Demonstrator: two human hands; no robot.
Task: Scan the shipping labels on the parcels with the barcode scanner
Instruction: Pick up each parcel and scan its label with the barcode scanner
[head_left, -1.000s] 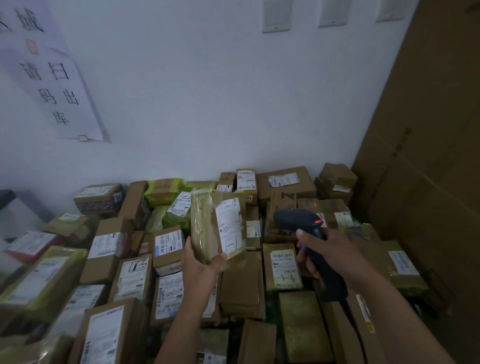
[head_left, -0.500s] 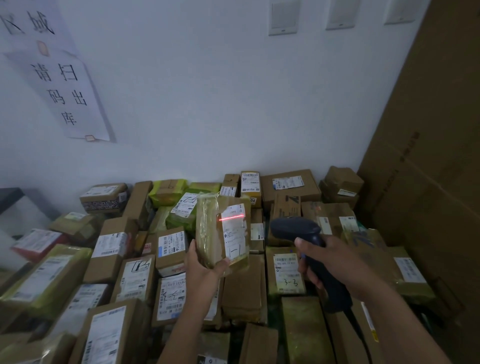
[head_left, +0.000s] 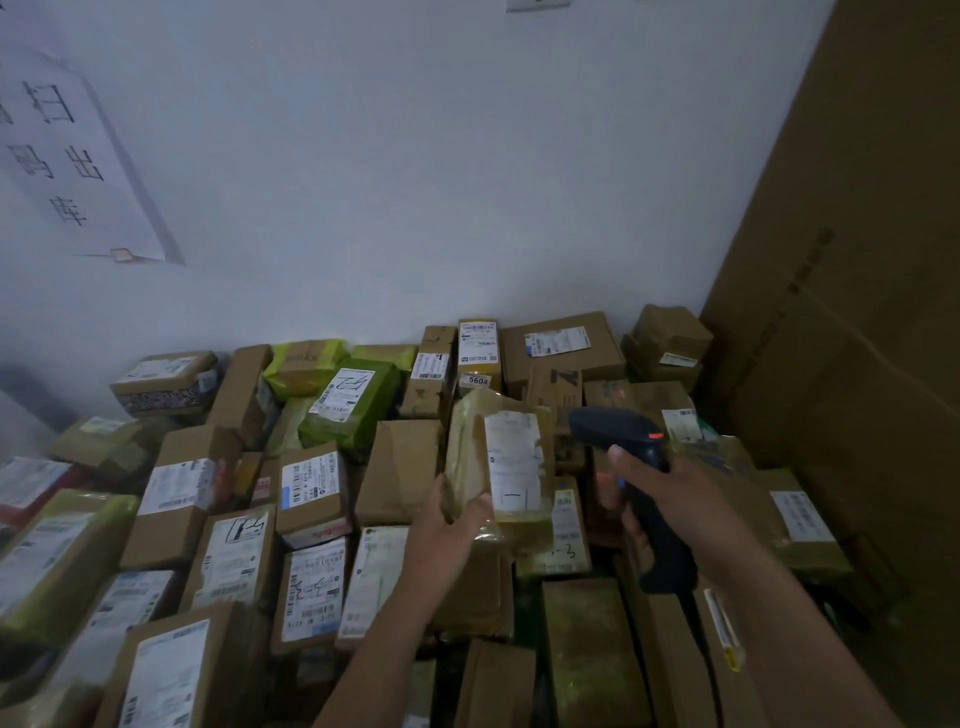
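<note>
We hold a tape-wrapped brown parcel (head_left: 470, 457) upright above the heap of parcels (head_left: 311, 483). Our left hand (head_left: 449, 525) grips its lower corner, thumb in front, fingers curled behind. Its white shipping label (head_left: 511, 460) faces us. Our right hand (head_left: 670, 493) is wrapped round the handle of the dark barcode scanner (head_left: 615, 428), whose head sits just beside the parcel's right edge, not touching.

parcels (head_left: 311, 483) cover the whole surface; cardboard sheet (head_left: 857, 312) walls the right side
</note>
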